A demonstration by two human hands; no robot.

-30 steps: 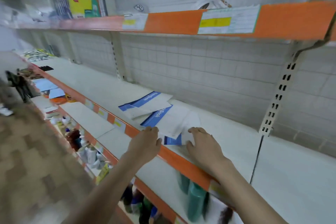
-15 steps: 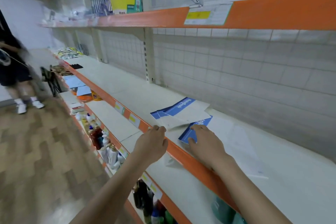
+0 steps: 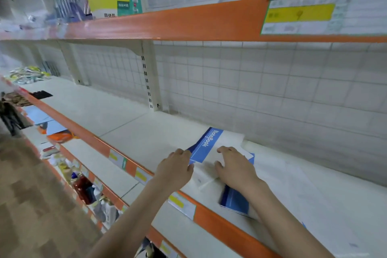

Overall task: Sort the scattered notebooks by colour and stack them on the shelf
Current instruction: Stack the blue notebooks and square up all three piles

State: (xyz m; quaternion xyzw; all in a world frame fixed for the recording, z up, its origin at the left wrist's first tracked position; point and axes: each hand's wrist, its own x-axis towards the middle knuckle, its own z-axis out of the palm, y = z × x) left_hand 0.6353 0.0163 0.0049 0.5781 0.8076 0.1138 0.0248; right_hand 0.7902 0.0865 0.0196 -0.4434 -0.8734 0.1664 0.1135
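Since both hands, left hand (image 3: 176,165) and right hand (image 3: 235,165), lie flat w/ loose fingers gripping nothing on the blue-and-white notebooks (image 3: 211,146), sorting's prob barely begun, w/ a darker notebook (image 3: 234,200) apart.

What I can't make out from the head camera

My right hand (image 3: 234,168) covers the middle of the white-and-blue notebooks (image 3: 211,144), so I can't count them, and my forearm hides part of the dark blue notebook (image 3: 235,200) near the shelf (image 3: 134,132) edge. The yellow price label (image 3: 301,13) on the upper shelf is too smeared to read, and the far-left goods and lower-shelf bottles (image 3: 83,188) are blurred.
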